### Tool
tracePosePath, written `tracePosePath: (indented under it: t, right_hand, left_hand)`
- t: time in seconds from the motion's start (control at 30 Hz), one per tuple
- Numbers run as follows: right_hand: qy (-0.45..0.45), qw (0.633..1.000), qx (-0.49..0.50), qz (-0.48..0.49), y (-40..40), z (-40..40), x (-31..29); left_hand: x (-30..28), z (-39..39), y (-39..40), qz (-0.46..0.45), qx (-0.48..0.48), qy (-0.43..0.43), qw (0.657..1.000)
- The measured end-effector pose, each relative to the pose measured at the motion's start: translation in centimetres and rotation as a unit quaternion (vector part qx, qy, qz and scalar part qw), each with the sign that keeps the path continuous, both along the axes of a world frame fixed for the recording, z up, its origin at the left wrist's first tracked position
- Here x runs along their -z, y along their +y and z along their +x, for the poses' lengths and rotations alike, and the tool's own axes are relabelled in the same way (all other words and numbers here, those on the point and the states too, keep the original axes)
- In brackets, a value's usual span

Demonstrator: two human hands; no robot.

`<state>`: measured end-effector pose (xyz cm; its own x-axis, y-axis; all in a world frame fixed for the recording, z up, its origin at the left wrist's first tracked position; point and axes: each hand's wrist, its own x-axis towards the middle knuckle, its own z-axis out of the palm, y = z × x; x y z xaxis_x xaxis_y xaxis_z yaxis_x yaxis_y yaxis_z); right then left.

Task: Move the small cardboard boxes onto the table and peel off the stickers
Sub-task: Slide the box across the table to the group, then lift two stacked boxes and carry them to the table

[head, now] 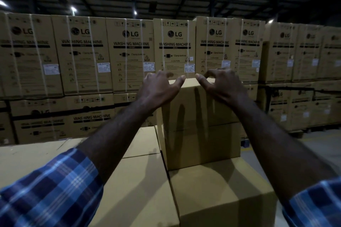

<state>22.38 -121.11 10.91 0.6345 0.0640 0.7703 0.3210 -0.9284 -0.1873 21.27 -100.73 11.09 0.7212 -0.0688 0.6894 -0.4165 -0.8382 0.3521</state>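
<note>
Two hands of ours, left hand (pixel 160 86) and right hand (pixel 222 84), curl their fingers over the top edge of the plain tan cardboard box (pixel 199 125) at centre frame, which stands upright, streaked with shadow, on larger tan cartons (pixel 221 195) below.

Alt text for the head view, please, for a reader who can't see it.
Both hands, left hand and right hand, reach with curled fingers to the top edge of a plain cardboard box standing on other plain boxes. Behind stands a wall of strapped washing machine cartons in a dim warehouse.
</note>
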Motion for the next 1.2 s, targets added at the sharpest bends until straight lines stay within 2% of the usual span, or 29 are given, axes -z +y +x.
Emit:
tracePosePath:
  t: [0.17,0.37,0.57,0.77,1.0,1.2]
  right_hand:
    - [-0.012,0.999,-0.039,-0.015,4.9,-2.8,-1.3]
    - [-0.016,0.995,-0.093,-0.031,14.3,-7.0,-1.9]
    - [-0.026,0.986,-0.163,-0.034,27.1,-12.1,-1.0]
    - [-0.002,0.97,-0.24,-0.034,41.8,-19.1,1.3]
    - [0.019,0.936,-0.349,-0.04,56.8,-26.3,3.7]
    - [0.021,0.906,-0.419,-0.052,66.3,-30.4,5.4]
  left_hand:
    - [-0.6,-2.8,4.3,0.005,-0.005,-0.016,1.0]
    - [-0.9,-8.3,13.5,0.01,-0.029,-0.014,0.999]
    - [0.0,-16.6,25.4,0.014,-0.11,-0.023,0.994]
    - [2.4,-26.9,38.9,0.032,-0.161,0.026,0.986]
    - [4.3,-37.3,51.4,0.042,-0.285,0.048,0.956]
    - [5.5,-43.8,58.4,0.028,-0.359,0.068,0.93]
